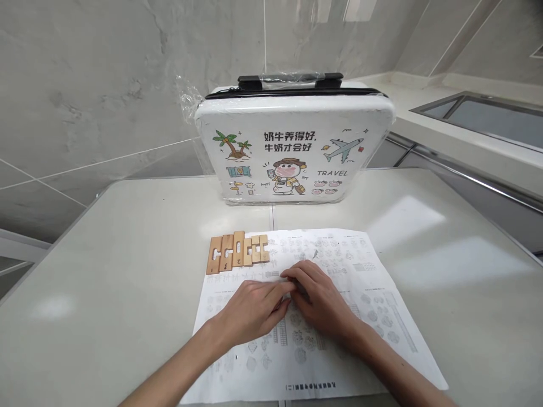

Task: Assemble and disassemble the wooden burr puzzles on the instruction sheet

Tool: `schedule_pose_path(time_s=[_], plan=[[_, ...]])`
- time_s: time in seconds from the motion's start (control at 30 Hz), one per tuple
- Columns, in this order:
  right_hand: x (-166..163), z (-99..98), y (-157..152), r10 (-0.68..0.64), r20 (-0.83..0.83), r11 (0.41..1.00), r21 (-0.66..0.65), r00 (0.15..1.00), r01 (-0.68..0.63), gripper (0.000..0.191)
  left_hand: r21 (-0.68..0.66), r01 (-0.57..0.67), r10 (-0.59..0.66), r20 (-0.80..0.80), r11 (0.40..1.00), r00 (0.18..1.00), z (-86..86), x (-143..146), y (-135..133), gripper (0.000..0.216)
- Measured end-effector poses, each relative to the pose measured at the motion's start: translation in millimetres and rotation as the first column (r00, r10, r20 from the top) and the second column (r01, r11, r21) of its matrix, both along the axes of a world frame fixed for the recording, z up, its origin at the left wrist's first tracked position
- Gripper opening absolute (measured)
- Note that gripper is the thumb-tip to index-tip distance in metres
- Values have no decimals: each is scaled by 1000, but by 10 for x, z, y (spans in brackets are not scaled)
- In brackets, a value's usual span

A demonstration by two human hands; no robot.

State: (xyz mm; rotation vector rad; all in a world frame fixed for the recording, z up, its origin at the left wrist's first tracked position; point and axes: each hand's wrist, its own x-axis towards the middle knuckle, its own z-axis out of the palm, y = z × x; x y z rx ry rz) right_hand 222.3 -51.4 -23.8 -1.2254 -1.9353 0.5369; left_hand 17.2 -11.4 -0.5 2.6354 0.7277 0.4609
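Observation:
Over the middle of a printed paper sheet (348, 367), my left hand (257, 308) and my right hand (318, 294) meet at the fingertips. The left fingers reach toward the right hand, with the thumb apart below them. My right fingers are loosely bent and partly cover the left fingertips. Nothing held shows in either hand, though the space under the right palm is hidden. Up and left of my hands, flat wooden puzzle pieces (238, 254) with cut-out notches lie side by side at the sheet's top left corner. Some carry handwritten numbers.
A white suitcase (297, 113) with cartoon prints and clear plastic wrap stands upright at the back of the pale table (127, 271). Behind it rises a grey tiled wall (106, 85). To the right is a light counter (445, 124) with a metal-framed panel.

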Motion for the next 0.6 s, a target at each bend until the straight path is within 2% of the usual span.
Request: schedule_pose_path(time_s=[0.6], plan=[[1,9,4,3,-3,1000,3,1000,-3,40,-15,-2,2,-1,1000,1000,1,-10,6,21]])
